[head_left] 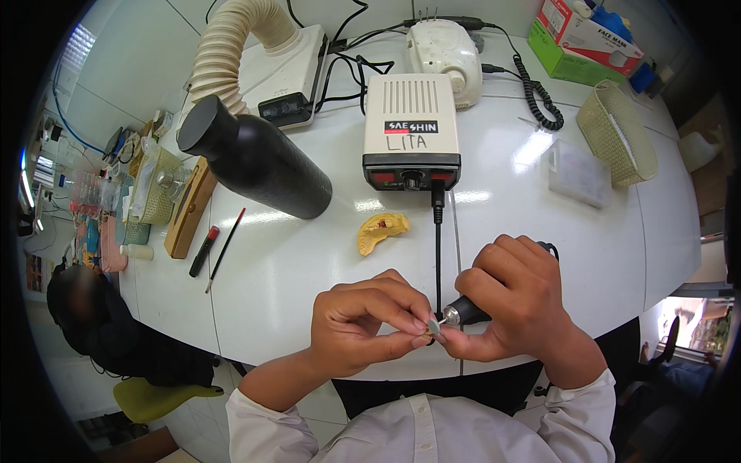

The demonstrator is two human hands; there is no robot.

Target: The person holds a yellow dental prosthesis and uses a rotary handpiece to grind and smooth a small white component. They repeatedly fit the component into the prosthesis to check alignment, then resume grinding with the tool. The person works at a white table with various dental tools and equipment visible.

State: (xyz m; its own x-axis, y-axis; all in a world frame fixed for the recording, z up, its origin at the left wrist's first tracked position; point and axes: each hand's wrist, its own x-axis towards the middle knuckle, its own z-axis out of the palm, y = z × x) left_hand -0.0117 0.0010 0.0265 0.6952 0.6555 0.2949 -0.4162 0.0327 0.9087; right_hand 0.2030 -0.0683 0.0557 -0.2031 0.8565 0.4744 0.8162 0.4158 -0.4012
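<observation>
My right hand (515, 297) is wrapped round a black rotary handpiece (468, 310) with a silver nose that points left. At its tip sits a small grey-green grinding disc (434, 327). My left hand (364, 312) is closed in a pinch right beside the disc, on a tiny piece mostly hidden by the fingertips. The two hands meet close to the table's front edge. Beyond them lies a yellow dental cast (381, 231), curved like part of an arch. A black cord (438, 258) runs from the white control box (411, 116) toward my hands.
A black bottle (258, 158) stands left of the box, with a red-capped marker (204, 251) and thin brush (226, 248) nearby. A ribbed hose (224, 58) bends at the back left. On the right are a clear plastic case (577, 176) and woven basket (615, 133). A person (116, 324) sits far left.
</observation>
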